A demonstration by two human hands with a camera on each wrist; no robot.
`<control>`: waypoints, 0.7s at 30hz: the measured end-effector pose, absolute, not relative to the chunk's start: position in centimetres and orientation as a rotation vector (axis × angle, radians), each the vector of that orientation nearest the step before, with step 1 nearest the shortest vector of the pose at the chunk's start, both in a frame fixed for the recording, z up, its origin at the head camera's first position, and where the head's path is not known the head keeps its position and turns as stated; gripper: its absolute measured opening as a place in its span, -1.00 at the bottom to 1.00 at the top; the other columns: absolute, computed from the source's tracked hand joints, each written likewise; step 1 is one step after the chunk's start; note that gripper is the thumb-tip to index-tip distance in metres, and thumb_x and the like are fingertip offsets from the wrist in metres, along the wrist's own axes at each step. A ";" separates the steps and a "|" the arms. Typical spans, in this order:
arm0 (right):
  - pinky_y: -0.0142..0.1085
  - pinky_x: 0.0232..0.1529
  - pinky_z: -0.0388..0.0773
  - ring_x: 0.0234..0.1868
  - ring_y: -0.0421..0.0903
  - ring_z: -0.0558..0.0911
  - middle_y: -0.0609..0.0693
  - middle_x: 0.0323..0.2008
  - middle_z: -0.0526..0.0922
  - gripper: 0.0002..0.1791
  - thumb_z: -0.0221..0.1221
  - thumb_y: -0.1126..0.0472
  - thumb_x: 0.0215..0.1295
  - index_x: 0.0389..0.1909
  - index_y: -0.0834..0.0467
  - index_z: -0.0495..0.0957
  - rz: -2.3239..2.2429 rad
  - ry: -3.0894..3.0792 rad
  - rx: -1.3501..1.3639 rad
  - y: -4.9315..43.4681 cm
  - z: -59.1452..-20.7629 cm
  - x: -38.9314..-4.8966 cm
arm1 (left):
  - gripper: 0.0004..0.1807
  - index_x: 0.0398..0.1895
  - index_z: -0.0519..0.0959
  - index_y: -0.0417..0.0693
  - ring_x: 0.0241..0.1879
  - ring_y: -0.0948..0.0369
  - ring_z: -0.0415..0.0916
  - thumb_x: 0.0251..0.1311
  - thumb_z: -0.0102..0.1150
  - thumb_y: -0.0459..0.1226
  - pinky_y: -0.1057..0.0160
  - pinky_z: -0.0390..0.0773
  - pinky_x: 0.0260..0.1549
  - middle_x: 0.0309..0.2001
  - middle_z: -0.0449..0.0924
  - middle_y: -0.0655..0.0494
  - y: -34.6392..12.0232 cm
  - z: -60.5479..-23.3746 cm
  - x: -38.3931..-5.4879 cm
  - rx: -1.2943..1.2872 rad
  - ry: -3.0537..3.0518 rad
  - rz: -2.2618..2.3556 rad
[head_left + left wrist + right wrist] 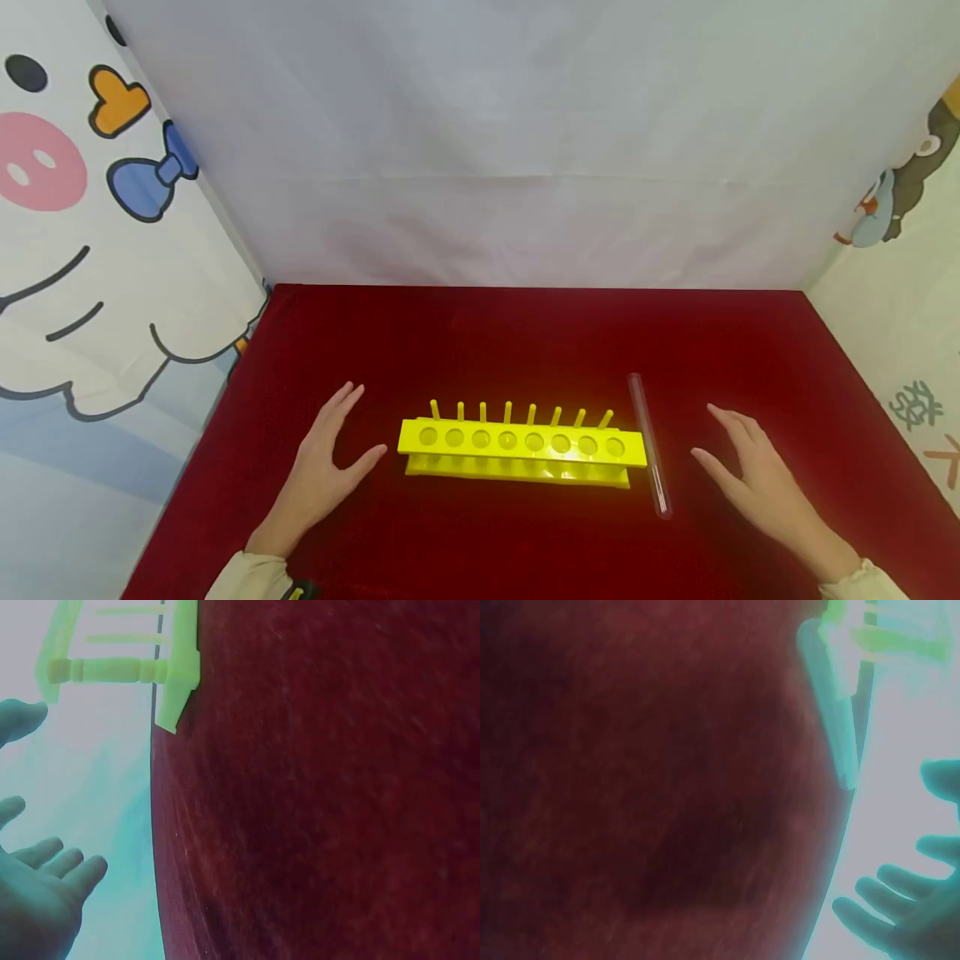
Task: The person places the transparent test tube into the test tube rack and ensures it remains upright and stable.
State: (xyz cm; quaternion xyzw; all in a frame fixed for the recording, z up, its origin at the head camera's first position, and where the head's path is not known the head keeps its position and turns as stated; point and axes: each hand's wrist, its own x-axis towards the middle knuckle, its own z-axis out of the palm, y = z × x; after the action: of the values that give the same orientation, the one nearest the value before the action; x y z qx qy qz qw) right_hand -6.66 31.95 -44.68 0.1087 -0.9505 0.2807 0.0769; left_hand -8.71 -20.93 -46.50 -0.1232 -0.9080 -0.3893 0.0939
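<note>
A yellow test tube rack [521, 443] with a row of round holes and several upright pegs stands in the middle of the red table. Just right of it lies a clear glass test tube [651, 450], pointing away from me. My left hand [318, 471] is left of the rack, fingers extended and thumb apart, touching nothing. On the other side my right hand [765, 483] is held to the right of the tube, its fingers spread and holding nothing. The left wrist view shows the rack's end [112, 671]; in the right wrist view the tube [830, 705] lies beside the rack.
Dark red cloth [525, 342] covers the table. A pale curtain [510, 150] hangs behind its back edge. Cartoon-printed sheets flank the left side [90, 275] and the right side [885, 325].
</note>
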 end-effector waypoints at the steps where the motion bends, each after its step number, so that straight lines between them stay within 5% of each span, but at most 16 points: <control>1: 0.35 -0.09 0.35 0.10 0.27 0.33 0.31 0.17 0.30 -0.30 0.25 0.16 0.23 0.32 0.28 0.21 0.845 -2.842 0.328 31.8 -44.6 -6.7 | -0.10 0.46 0.07 0.23 0.33 0.03 0.12 0.09 0.35 -0.12 -0.08 0.33 0.18 0.44 0.03 0.08 -20.9 -46.5 -8.8 -0.388 -2.680 -1.172; 5: -0.01 -0.12 0.57 0.00 0.15 0.44 0.22 0.12 0.37 -0.34 0.29 0.19 0.19 0.27 0.28 0.28 0.840 -2.815 0.327 31.3 -44.2 -6.7 | -0.10 0.44 0.12 0.17 0.31 0.14 0.15 0.04 0.40 -0.24 0.30 0.33 0.19 0.40 0.13 0.12 -20.8 -46.4 -8.9 -0.482 -2.612 -1.304; 9: -0.44 -0.24 0.57 -0.06 0.09 0.49 0.18 0.07 0.42 -0.35 0.34 0.20 0.13 0.22 0.27 0.32 0.884 -2.789 0.310 30.9 -43.8 -6.6 | -0.10 0.41 0.16 0.04 0.28 0.10 0.19 -0.01 0.42 -0.34 0.30 0.34 0.18 0.36 0.20 0.08 -20.4 -45.8 -8.7 -0.555 -2.569 -1.416; 16: -0.37 -0.34 0.61 -0.16 0.09 0.54 0.17 0.00 0.49 -0.36 0.37 0.23 0.09 0.18 0.26 0.36 0.946 -2.777 0.269 29.9 -43.5 -6.5 | -0.19 0.34 0.22 -0.21 0.23 0.44 0.21 -0.01 0.39 -0.43 0.06 0.38 0.12 0.30 0.26 -0.07 -19.1 -42.7 -7.6 -0.573 -2.564 -1.538; 21: -0.36 -0.42 0.61 -0.28 0.05 0.59 0.17 -0.10 0.57 -0.44 0.37 0.26 0.07 0.09 0.27 0.42 0.953 -2.758 0.225 29.1 -43.4 -6.6 | -0.23 0.31 0.27 -0.21 0.20 0.48 0.22 -0.01 0.39 -0.44 0.00 0.39 0.10 0.27 0.30 -0.06 -18.8 -42.5 -7.5 -0.578 -2.552 -1.566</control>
State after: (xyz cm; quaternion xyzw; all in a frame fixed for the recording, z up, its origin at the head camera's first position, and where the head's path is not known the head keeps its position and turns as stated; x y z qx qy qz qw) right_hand -6.64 29.05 -43.40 0.0766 -0.9369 0.3238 0.1072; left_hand -7.46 -18.85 -42.54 -0.1893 -0.8359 -0.5131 0.0462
